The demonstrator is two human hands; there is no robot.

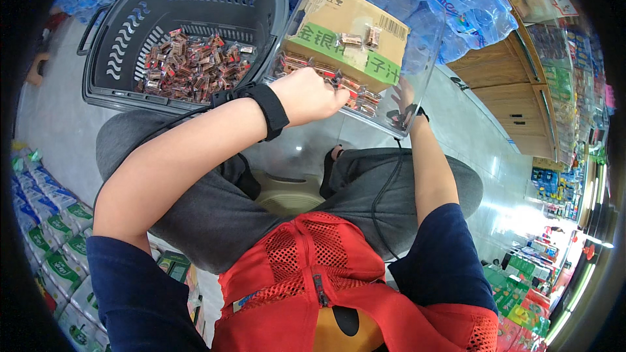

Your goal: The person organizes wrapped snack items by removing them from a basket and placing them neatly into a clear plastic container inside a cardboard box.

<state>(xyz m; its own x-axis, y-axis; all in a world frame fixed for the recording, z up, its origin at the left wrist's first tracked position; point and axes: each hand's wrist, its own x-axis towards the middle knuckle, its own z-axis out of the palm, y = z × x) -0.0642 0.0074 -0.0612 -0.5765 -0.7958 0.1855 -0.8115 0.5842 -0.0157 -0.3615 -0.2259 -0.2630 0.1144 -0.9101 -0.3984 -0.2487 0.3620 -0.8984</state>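
Observation:
My left hand (305,96) is closed over the near end of a clear plastic box (425,85). A small wrapped candy (334,79) shows at its curled fingertips. Beneath the fingers, dark-and-red wrapped candies (365,102) stand in a row along the box's near side. Inside the box sits a brown cardboard carton (355,12) with a green band, and two loose candies (362,38) lie on top of it. My right hand (403,99) rests against the right near corner of the box, fingers stretched out and partly seen through the plastic.
To the left stands a dark grey basket (111,45) with a heap of wrapped candies (195,65). Packs of bottled water (469,6) are stacked behind. A wooden cabinet (502,85) is at the right. Green-and-white packages (62,267) line the left, and a cable (378,195) hangs near my right leg.

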